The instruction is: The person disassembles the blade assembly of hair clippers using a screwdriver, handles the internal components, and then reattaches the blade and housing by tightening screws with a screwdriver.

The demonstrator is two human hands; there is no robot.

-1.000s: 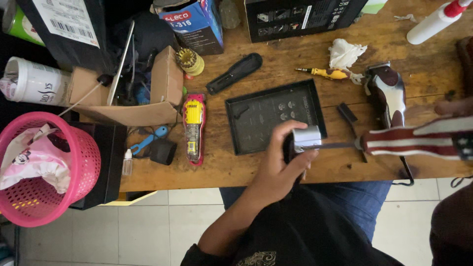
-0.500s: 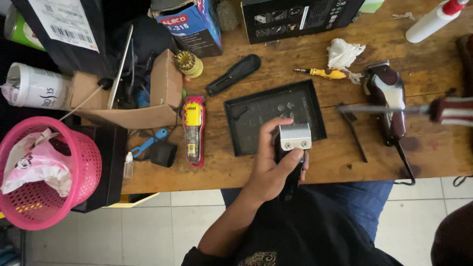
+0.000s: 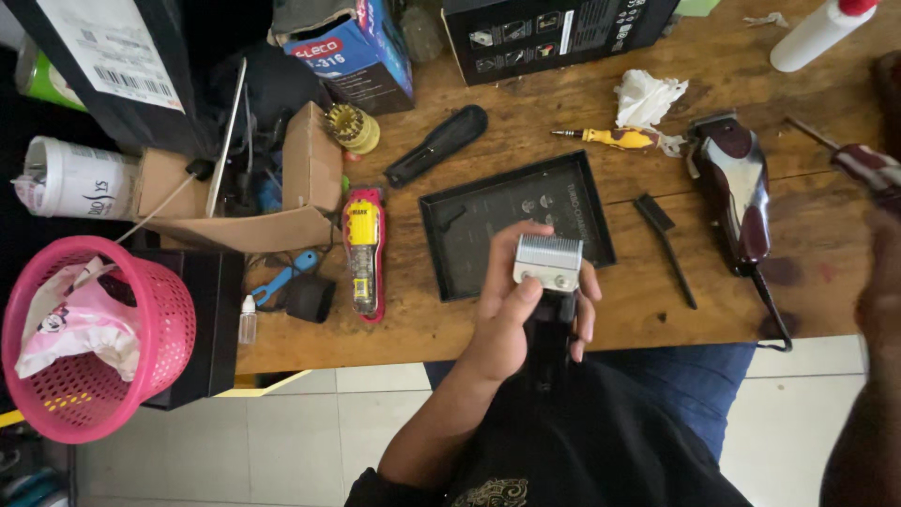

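Left hand (image 3: 511,314) clasped around a black hair clipper (image 3: 549,286), blade up, just below the black tray (image 3: 450,258); the blurred right hand (image 3: 878,291), whose grip cannot be told, should bring its screwdriver (image 3: 859,160) squarely onto the blade screws.

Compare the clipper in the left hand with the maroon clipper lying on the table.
The black clipper is gripped in the left hand above the table edge; the maroon clipper lies untouched on the wooden table.
The black clipper's silver blade faces the camera; the maroon clipper's blade end points toward the table's far side.
The maroon clipper trails a dark cord; no cord shows on the black clipper.
Both are hair clippers with metal blades.
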